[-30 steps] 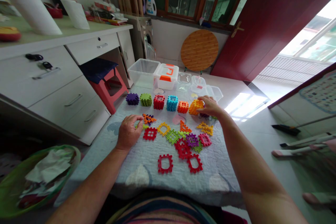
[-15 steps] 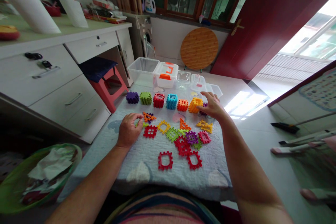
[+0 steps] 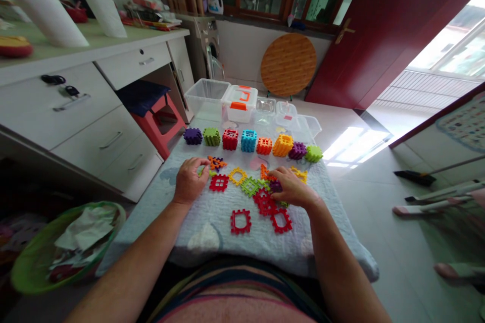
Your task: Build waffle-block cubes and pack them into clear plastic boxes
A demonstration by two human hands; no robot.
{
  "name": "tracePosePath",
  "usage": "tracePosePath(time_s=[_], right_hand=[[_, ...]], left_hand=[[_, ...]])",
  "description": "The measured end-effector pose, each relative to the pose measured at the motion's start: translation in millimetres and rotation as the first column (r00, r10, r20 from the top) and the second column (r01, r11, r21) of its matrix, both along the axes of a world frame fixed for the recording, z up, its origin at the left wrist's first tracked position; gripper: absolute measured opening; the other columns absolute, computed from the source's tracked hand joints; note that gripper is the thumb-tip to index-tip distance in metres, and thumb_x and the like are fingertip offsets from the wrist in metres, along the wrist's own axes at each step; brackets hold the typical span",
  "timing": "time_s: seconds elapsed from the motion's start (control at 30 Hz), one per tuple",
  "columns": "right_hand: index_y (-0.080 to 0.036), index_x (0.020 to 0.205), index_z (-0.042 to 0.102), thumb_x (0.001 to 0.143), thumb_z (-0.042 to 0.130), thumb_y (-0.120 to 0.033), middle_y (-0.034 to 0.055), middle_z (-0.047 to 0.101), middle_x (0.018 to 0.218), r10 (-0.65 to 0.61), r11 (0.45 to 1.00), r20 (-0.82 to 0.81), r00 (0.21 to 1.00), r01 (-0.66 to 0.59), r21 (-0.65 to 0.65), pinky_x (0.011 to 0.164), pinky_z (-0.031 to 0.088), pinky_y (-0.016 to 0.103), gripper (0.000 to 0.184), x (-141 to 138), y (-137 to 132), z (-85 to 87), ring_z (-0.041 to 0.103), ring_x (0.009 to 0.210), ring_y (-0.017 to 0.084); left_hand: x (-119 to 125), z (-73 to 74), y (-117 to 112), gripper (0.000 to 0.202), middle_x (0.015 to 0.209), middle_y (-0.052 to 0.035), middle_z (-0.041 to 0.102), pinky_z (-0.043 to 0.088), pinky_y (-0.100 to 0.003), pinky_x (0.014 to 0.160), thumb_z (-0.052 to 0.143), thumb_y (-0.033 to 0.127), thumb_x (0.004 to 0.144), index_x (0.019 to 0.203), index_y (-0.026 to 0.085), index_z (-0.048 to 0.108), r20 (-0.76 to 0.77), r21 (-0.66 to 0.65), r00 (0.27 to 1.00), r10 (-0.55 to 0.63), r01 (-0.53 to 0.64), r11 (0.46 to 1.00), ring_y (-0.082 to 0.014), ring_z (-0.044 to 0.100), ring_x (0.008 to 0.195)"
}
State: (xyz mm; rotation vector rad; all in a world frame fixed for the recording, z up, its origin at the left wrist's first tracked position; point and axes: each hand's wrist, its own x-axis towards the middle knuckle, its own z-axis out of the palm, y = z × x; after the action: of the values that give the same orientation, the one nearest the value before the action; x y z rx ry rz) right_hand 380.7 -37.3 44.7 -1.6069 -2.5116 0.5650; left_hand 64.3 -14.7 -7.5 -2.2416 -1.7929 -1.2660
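My right hand (image 3: 291, 189) lay curled over the purple tile (image 3: 276, 185) mid-bench (image 3: 204, 217); I couldn't tell whether it gripped. My left hand (image 3: 189, 180) rested loose, holding nothing, beside the orange triangle (image 3: 215, 163). I judged that the snagging teeth could drag the red tiles (image 3: 265, 203) along.

A white desk (image 3: 94, 68) with drawers filled the upper left of the frame, with a red stool (image 3: 159, 123) partly under it. Clear plastic boxes (image 3: 206, 95) sat at centre top, and a round wooden board (image 3: 288, 64) stood behind them. A green basket (image 3: 22, 275) lay at lower left.
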Motion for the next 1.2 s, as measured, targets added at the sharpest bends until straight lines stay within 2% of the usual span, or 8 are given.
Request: tracePosePath(time_s=[0.2, 0.33, 0.47, 0.63, 0.73, 0.83, 1.03, 1.2], right_hand=[[-0.016, 0.107, 0.064, 0.076, 0.062, -0.018, 0.0066, 0.063, 0.097, 0.004, 0.992, -0.212, 0.977, 0.024, 0.127, 0.081, 0.044, 0.030, 0.030, -4.8, 10.9, -11.3, 0.059, 0.087, 0.019], [-0.018, 0.097, 0.065, 0.078, 0.054, -0.015, 0.0016, 0.067, 0.083, -0.075, 0.969, -0.435, 0.897, 0.169, 0.182, 0.070, 0.044, 0.026, 0.022, -8.4, 16.9, -23.9, 0.058, 0.071, 0.014], [-0.018, 0.102, 0.064, 0.082, 0.048, -0.018, 0.0028, 0.068, 0.082, -0.196, 0.909, -0.572, 0.797, 0.366, 0.199, 0.071, 0.047, 0.028, 0.026, -3.4, 22.4, -35.1, 0.061, 0.071, 0.016], [-0.016, 0.117, 0.060, 0.080, 0.050, -0.021, 0.0112, 0.067, 0.102, -0.286, 0.811, -0.491, 0.823, 0.481, 0.334, 0.089, 0.047, 0.042, 0.039, 8.3, 26.1, -47.7, 0.059, 0.095, 0.025], [-0.015, 0.121, 0.058, 0.077, 0.048, -0.015, 0.0133, 0.065, 0.111, -0.290, 0.809, -0.462, 0.838, 0.472, 0.349, 0.095, 0.045, 0.044, 0.045, 11.9, 26.2, -52.1, 0.057, 0.104, 0.027], [-0.017, 0.120, 0.059, 0.076, 0.047, -0.013, 0.0124, 0.064, 0.113, -0.276, 0.830, -0.486, 0.829, 0.461, 0.315, 0.095, 0.046, 0.041, 0.046, 12.0, 26.4, -54.1, 0.059, 0.104, 0.025], [-0.021, 0.126, 0.051, 0.080, 0.048, -0.018, 0.0062, 0.066, 0.107, -0.239, 0.894, -0.631, 0.738, 0.420, 0.153, 0.080, 0.050, 0.034, 0.047, 8.3, 27.9, -56.7, 0.062, 0.083, 0.018], [-0.019, 0.124, 0.056, 0.079, 0.058, -0.028, 0.0110, 0.061, 0.119, -0.334, 0.839, -0.345, 0.877, 0.443, 0.315, 0.092, 0.041, 0.044, 0.046, 6.1, 24.1, -51.3, 0.051, 0.110, 0.029]], left_hand=[[-0.8, -1.4, 1.1, 0.010, 0.086, -0.0060, 0.067, 0.048, -0.036, 0.083, 0.051, 0.019, 0.082, 0.084, 0.018, 0.061, -0.007, 0.011, 1.000, -0.013, 0.013, 1.000, -0.0227, 0.062, 0.085], [0.4, 1.1, 1.4, 0.010, 0.086, -0.0066, 0.067, 0.048, -0.037, 0.083, 0.051, 0.020, 0.084, 0.085, 0.018, 0.061, -0.025, 0.018, 0.999, -0.020, 0.021, 1.000, -0.0233, 0.061, 0.086], [16.1, 19.6, -14.4, 0.011, 0.094, -0.0079, 0.068, 0.046, -0.040, 0.090, 0.054, 0.023, 0.086, 0.092, 0.018, 0.062, -0.121, 0.019, 0.970, -0.209, 0.213, 0.977, -0.0242, 0.060, 0.094], [43.2, 43.7, -58.9, 0.033, 0.114, -0.0076, 0.063, 0.040, -0.042, 0.101, 0.067, 0.039, 0.081, 0.108, 0.021, 0.062, -0.160, -0.251, 0.773, -0.614, 0.570, 0.782, -0.0247, 0.055, 0.109], [49.7, 42.9, -77.4, 0.050, 0.121, -0.0089, 0.059, 0.042, -0.043, 0.100, 0.076, 0.043, 0.071, 0.113, 0.022, 0.061, -0.136, -0.410, 0.699, -0.702, 0.606, 0.682, -0.0276, 0.053, 0.112], [49.4, 36.6, -82.2, 0.049, 0.119, -0.0084, 0.059, 0.044, -0.042, 0.096, 0.075, 0.036, 0.071, 0.116, 0.023, 0.061, -0.124, -0.482, 0.677, -0.726, 0.599, 0.640, -0.0271, 0.054, 0.108], [46.9, 34.0, -74.5, 0.038, 0.115, -0.0072, 0.061, 0.043, -0.041, 0.097, 0.065, 0.025, 0.078, 0.116, 0.023, 0.060, -0.132, -0.439, 0.700, -0.701, 0.593, 0.675, -0.0248, 0.055, 0.106], [44.8, 27.2, -57.7, 0.041, 0.125, -0.0095, 0.058, 0.038, -0.048, 0.103, 0.066, 0.031, 0.079, 0.118, 0.021, 0.058, -0.206, -0.295, 0.793, -0.573, 0.508, 0.809, -0.0280, 0.051, 0.115]])
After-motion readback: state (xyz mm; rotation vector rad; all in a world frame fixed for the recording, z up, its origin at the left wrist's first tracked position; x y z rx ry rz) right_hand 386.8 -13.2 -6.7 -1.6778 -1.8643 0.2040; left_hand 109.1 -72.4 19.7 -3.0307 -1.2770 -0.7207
